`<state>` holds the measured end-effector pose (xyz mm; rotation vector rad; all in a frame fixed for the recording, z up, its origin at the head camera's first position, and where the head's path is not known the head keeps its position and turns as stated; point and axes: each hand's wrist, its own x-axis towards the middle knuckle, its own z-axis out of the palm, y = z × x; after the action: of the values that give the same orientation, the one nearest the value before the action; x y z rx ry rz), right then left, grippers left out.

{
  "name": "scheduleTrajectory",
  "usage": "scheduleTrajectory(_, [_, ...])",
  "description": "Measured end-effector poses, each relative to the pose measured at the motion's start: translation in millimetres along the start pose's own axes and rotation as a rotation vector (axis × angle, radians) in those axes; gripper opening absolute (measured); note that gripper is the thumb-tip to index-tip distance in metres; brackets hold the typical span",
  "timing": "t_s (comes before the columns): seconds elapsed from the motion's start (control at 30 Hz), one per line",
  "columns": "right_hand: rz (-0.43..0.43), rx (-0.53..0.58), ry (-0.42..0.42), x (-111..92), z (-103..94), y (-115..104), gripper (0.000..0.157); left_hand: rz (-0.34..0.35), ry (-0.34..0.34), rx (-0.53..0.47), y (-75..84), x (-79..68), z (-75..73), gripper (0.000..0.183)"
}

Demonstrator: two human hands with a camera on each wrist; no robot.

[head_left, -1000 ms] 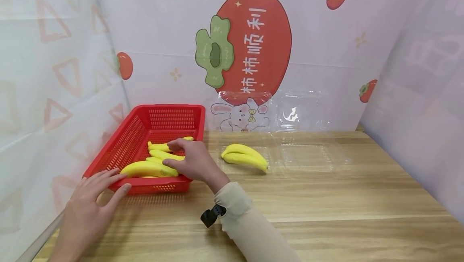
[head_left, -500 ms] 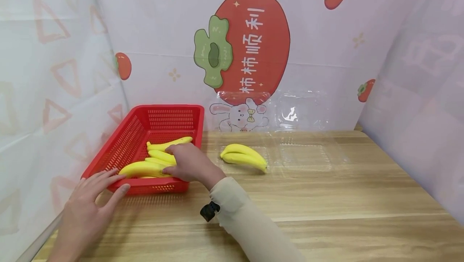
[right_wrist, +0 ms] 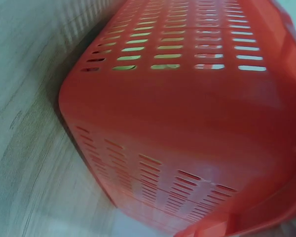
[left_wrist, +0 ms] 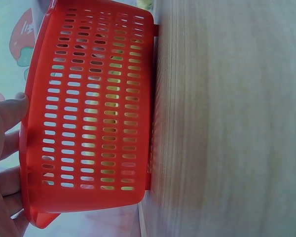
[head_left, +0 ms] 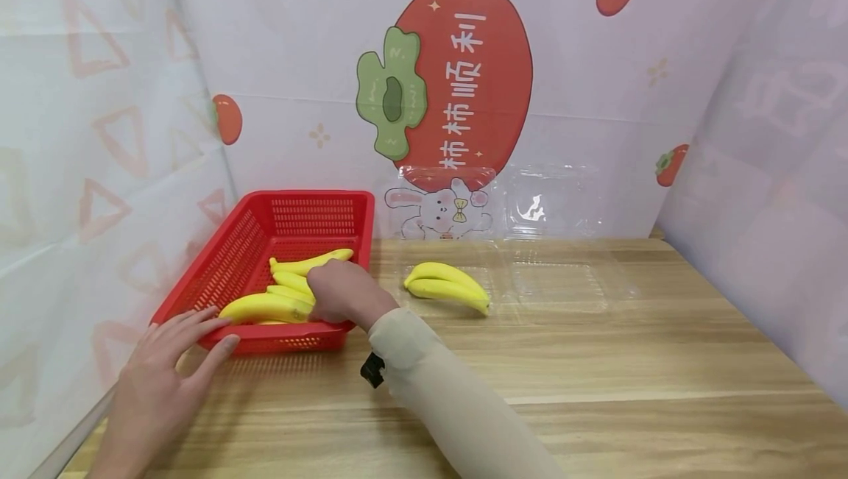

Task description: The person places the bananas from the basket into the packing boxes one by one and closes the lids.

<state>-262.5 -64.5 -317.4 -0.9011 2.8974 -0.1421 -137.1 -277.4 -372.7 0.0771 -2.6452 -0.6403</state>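
Several yellow bananas (head_left: 265, 308) lie in a red plastic basket (head_left: 193, 280) at the left of the table. My right hand (head_left: 347, 291) reaches over the basket's near right corner, down among the bananas; its fingertips are hidden. In the right wrist view, the basket wall (right_wrist: 167, 113) fills most of the picture. My left hand (head_left: 165, 376) rests on the near left rim, its fingers fairly straight over the edge and the thumb outside. The left wrist view shows the left hand's thumb (left_wrist: 12, 109) touching the rim. Two bananas (head_left: 447, 288) lie together in a clear plastic container.
Two clear plastic containers stand side by side right of the basket, their lids raised against the back cloth; the right one's tray (head_left: 559, 288) shows wood grain through it. Printed cloth (head_left: 596, 74) closes off the back and sides. Wooden tabletop (head_left: 596, 391) extends in front.
My right hand has moved lower into the basket's near right corner, and its fingertips have gone out of sight. My left hand stays on the rim. The bananas in the container have not moved.
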Motion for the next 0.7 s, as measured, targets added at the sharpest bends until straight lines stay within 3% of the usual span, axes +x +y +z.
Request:
scheduleTrajectory(0.13, [-0.028, -0.057, -0.001, 3, 2.8, 2, 0.019, 0.008, 0.003, -0.006, -0.1, -0.1, 0.5, 0.061])
scheduleTrajectory(0.33, [-0.084, -0.111, -0.02, 8, 5.3, 4, 0.003, 0.011, 0.0, -0.008, -0.4, -0.8, 1.1, 0.062])
scheduleTrajectory(0.7, [-0.136, -0.155, -0.02, 12, 6.7, 4, 0.007, 0.02, 0.005, -0.023, -1.1, -0.7, 0.5, 0.059])
